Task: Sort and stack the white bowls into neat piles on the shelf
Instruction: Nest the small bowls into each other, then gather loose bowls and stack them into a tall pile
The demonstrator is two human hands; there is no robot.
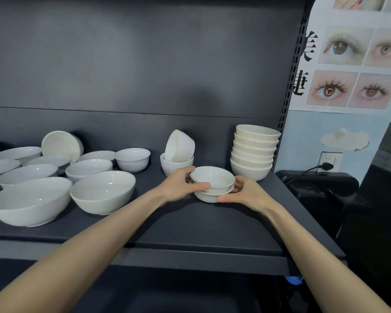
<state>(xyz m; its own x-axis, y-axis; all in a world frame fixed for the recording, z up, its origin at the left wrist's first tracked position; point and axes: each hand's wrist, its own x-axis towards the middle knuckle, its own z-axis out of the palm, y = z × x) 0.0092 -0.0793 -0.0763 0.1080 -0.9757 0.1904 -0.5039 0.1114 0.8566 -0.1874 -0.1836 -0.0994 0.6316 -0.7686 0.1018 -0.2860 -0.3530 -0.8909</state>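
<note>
Two small white bowls with a thin dark rim line sit nested as a short stack (212,182) on the dark shelf (190,227). My left hand (181,185) grips the stack's left side, thumb curled over the upper bowl. My right hand (246,194) cups its right side, thumb under the lower bowl's edge. Behind and to the right stands a tall pile of several cream bowls (254,152). Just behind my left hand is a deep white bowl (175,166) with another deep bowl (178,145) lying tilted in it.
Loose white bowls of mixed sizes cover the shelf's left half, with two large bowls (103,192) (29,201) near the front. A perforated upright (291,86) bounds the shelf on the right. Beyond it are a poster (352,64), a wall socket with a plug (325,164) and a black appliance (314,184).
</note>
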